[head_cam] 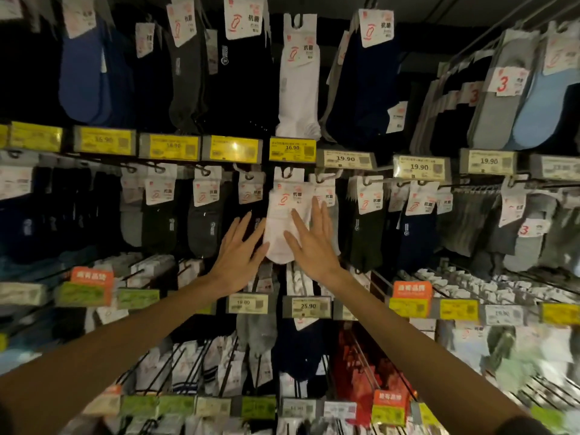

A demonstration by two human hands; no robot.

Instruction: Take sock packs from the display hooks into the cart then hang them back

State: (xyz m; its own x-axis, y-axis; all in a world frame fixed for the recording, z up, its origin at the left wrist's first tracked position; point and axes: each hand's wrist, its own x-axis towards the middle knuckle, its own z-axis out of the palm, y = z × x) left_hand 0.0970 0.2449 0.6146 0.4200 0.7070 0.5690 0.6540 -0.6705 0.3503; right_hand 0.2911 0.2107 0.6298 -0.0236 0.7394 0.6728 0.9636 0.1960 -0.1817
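A white sock pack [281,221] with a white and red label hangs from a display hook [287,173] in the middle row, straight ahead. My left hand [238,255] is flat with fingers spread, its fingertips at the pack's lower left edge. My right hand [314,243] lies flat on the pack's lower right part, fingers stretched upward and apart. Neither hand grips anything. The cart is out of view.
Rows of sock packs on hooks fill the wall: dark ones [204,227] to the left, navy ones [417,227] to the right, another white pack [298,80] above. Price tag strips [292,149] run between rows. Long wire hooks [370,356] jut out in the lower rows.
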